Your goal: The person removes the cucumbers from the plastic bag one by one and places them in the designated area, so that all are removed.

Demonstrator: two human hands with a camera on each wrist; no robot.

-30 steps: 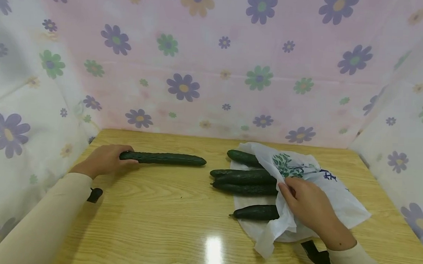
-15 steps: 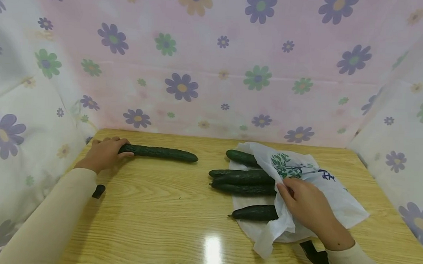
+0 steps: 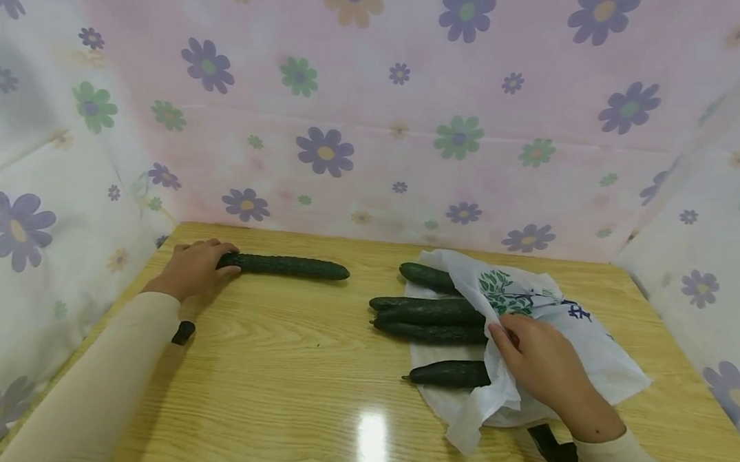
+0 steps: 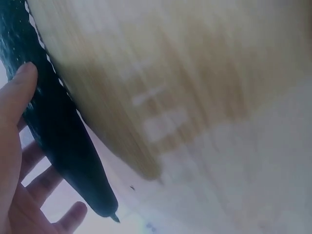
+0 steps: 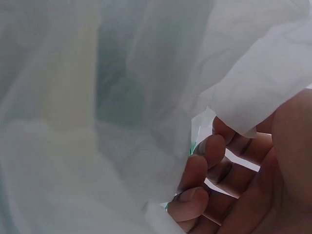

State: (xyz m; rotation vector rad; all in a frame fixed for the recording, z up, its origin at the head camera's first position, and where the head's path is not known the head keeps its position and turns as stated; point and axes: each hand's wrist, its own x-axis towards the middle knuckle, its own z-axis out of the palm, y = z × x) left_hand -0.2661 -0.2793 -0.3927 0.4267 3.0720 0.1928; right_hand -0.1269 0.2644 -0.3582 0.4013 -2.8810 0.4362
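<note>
My left hand (image 3: 196,267) grips one end of a long dark green cucumber (image 3: 289,267), which lies across the back left of the table. In the left wrist view the thumb lies on the cucumber (image 4: 63,129) and the fingers spread behind it. At the right, a white plastic bag (image 3: 588,351) with green leaf print lies on its side. My right hand (image 3: 540,362) pinches the upper edge of its mouth and lifts it. Several cucumbers (image 3: 431,309) poke out of the bag, their right ends hidden inside. The right wrist view shows curled fingers (image 5: 192,204) at the thin plastic.
The wooden table (image 3: 264,392) ends at a flowered curtain (image 3: 373,155) at the back, which also hangs along both sides. One cucumber (image 3: 450,374) in the bag lies apart, nearer the front. Black wrist straps (image 3: 555,449) show below the sleeves.
My left hand has brought the cucumber slightly back and to the left, toward the table's far edge. My right hand has kept its hold on the bag's edge.
</note>
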